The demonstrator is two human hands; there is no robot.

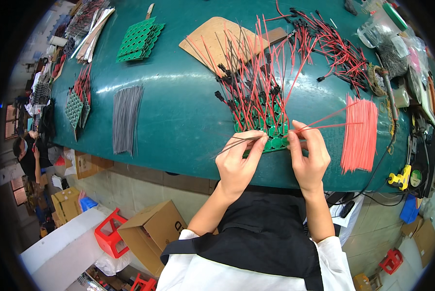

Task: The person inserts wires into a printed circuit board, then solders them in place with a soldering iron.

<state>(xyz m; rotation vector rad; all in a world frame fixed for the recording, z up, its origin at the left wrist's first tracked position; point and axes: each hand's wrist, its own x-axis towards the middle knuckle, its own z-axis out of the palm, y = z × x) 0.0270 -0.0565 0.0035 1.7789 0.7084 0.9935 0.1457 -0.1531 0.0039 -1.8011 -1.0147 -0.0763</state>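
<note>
In front of me on the green table lies a panel of round green circuit boards [276,142]. Many red and black wires [249,92] with black connectors rise from it toward the far side. My left hand [239,157] pinches a few thin black wires [234,143] at the panel's near left part. Two or so red wires [326,127] are pinched in my right hand [308,153] at the panel's right edge, their tails reaching right over a bundle of red wires [359,136]. Off to the left rests a bundle of grey-black wires [127,120].
A wooden board [212,39] lies behind the panel. Loose connector wires [341,53] are heaped at the far right. Stacked green panels [140,41] and wired panels [75,107] stand left. A yellow glue gun [400,178] sits at the right edge. Another person [31,155] is far left.
</note>
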